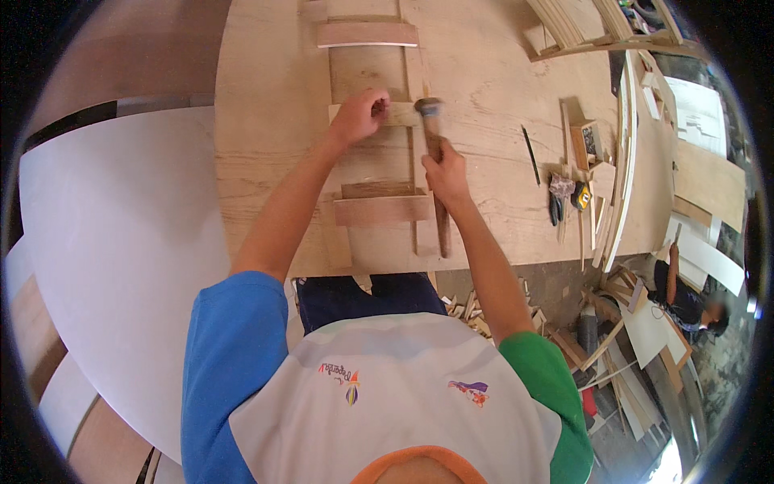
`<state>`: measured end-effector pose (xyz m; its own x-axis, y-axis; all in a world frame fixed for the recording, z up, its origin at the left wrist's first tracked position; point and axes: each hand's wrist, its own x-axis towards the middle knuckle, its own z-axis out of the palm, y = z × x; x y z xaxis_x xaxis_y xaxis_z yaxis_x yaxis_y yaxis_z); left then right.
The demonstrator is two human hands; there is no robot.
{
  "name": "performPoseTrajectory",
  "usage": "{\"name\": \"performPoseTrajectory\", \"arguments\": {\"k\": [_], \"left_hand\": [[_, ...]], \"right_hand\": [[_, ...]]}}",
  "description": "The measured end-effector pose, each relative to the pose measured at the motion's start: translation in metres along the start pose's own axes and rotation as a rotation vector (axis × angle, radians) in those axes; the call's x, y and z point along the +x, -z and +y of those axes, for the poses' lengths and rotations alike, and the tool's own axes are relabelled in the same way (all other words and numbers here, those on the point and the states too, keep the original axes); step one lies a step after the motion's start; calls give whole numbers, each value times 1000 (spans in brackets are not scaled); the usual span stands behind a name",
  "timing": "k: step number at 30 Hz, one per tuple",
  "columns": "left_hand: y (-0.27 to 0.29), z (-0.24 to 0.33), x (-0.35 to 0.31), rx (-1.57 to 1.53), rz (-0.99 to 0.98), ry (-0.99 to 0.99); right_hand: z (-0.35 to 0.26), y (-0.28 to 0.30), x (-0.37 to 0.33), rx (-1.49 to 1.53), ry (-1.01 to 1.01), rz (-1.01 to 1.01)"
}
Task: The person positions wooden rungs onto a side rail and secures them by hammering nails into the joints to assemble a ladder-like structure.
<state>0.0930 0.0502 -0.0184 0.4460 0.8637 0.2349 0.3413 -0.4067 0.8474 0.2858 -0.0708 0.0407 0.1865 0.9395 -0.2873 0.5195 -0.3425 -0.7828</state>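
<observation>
A ladder-like wooden frame lies on the plywood tabletop (492,64), two long strips joined by several cross slats. My right hand (446,172) is wrapped round the wooden handle of a hammer (428,113), over the frame's right strip (419,161). The hammer's dark head is slightly blurred, by the right end of the middle slat (401,115). My left hand (359,118) is closed at that slat's left part, fingers curled; whatever they hold, if anything, is hidden. A reddish-brown slat (383,210) crosses the frame nearer me, and another reddish slat (367,35) lies farther away.
To the right lie a dark pencil (530,154), a small wooden box (586,141), a tape measure (580,196) and dark-handled pliers (556,210). Long wood strips (625,161) line the right edge. A large white panel (121,242) stands left. Another person (689,294) is far right, among scrap wood.
</observation>
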Motion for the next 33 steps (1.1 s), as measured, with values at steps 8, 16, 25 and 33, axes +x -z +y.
{"name": "performPoseTrajectory", "arguments": {"k": [8, 16, 25, 33], "left_hand": [[14, -4, 12, -38, -31, 55], [3, -4, 0, 29, 36, -36], [1, -5, 0, 38, -34, -8], [12, -10, 18, 58, -62, -35]], "right_hand": [[-5, 0, 16, -74, -41, -80], [-4, 2, -13, 73, 5, 38], [-5, 7, 21, -26, -39, -78], [-24, 28, 17, 83, -70, -8]]}}
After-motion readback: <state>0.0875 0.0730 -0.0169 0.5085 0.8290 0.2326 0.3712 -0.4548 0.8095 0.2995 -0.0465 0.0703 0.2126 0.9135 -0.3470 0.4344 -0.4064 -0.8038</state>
